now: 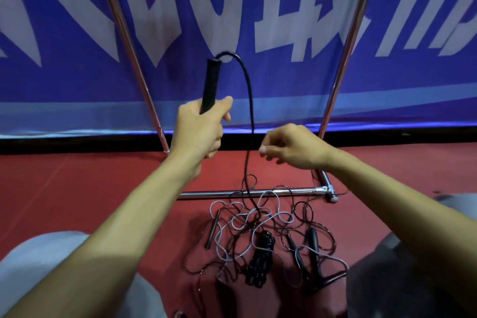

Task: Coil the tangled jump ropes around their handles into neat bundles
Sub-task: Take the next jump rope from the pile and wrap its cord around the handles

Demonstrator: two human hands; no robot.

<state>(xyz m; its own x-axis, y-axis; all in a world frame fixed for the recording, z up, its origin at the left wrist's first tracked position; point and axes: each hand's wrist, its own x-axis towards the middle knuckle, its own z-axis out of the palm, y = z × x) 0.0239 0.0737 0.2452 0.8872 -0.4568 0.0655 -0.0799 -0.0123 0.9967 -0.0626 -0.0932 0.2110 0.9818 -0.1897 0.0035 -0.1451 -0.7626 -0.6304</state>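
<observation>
Far left, near edge: left knee point(38, 266) in grey cloth, over the red floor point(77, 188). Grips the lower end of the black handle point(211, 85) with the left hand point(200, 126), fingers curled tight round it, thumb pressed against its right side. Holds the handle upright and raised, in front of the blue banner point(77, 80). On the floor below, slightly right: a slim dark handle point(213, 230) at the left edge of the tangle point(259, 210), with loops of pale grey rope point(219, 240) just beside it. From the top of the raised handle: black rope point(249, 100) arching right, then dropping straight down into the tangle. In the middle of the tangle, near side: a black coiled bundle point(260, 258). Behind the tangle: chrome bar point(206, 193) of the banner frame, flat on the floor, crossed by the far loops. Hovers the right hand point(291, 146) just right of the hanging rope, fingers loosely curled, thumb and forefinger tips close together; cannot tell whether these pinch the rope or merely sit beside it. Lower right: two black handles point(313, 245) side by side among thin dark loops. Far right, near edge: right knee point(387, 279).
</observation>
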